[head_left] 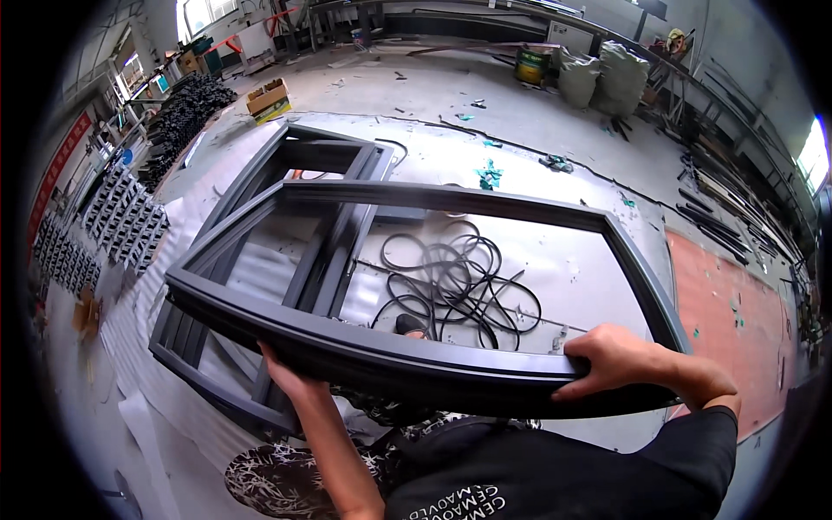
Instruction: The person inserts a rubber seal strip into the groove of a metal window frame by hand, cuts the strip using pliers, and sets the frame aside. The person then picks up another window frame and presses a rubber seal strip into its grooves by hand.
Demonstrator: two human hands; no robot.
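Note:
A dark grey rectangular window sash (433, 349) is raised off the floor in front of me, tilted, its opening empty of glass. My right hand (611, 357) wraps round its near bar by the right corner, thumb below. Further left, my left hand (293, 374) supports the same bar from underneath; its fingertips are partly hidden behind the bar. Below the sash, to the left, lies a second dark grey window frame (234, 400) with a divider across it. Through the sash opening shows a loose tangle of black rubber strip (451, 282) on the floor.
White sheeting (143, 347) covers the floor at left, near stacked metal profiles (126, 217). An open cardboard box (269, 100) stands far left. A bucket (531, 65) and full sacks (620, 78) are at the back. Green scraps (489, 175) lie beyond the sash; a red mat (728, 321) is right.

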